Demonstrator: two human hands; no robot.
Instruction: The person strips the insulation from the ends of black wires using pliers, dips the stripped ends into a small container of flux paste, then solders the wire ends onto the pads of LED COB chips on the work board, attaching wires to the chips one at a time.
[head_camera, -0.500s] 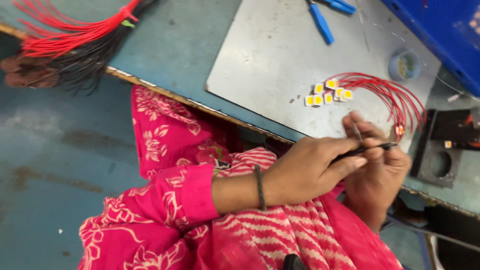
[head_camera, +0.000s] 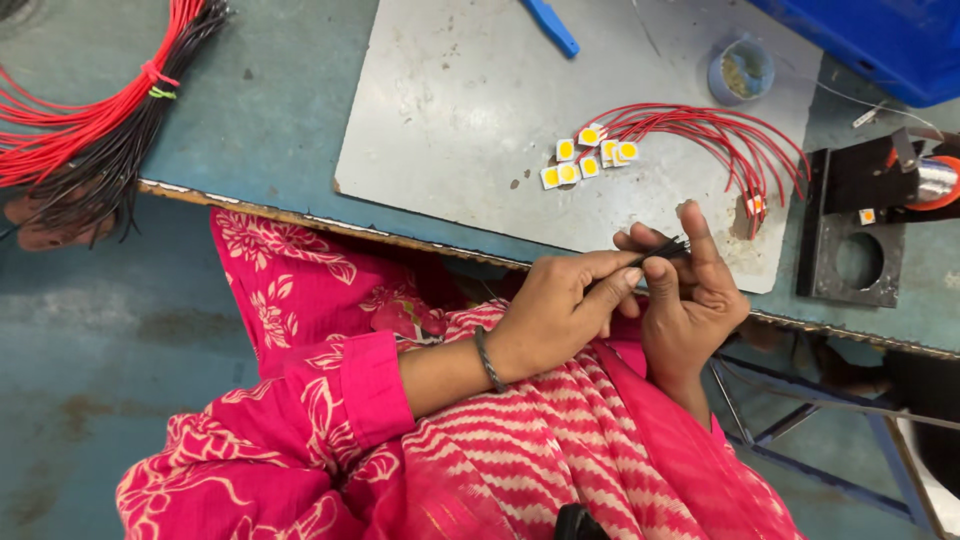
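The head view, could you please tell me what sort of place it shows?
Probably a small electronics assembly bench: square white chips with yellow centres joined to thin red wires on a grey metal sheet, and a tied bundle of red and black wires.

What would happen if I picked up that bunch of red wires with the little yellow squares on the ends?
The red wires are thin and lie in loose curves, so they would probably flop and droop. The small yellow squares look light, so they would likely dangle and swing. The bunch seems joined only at one end, so it might tangle.
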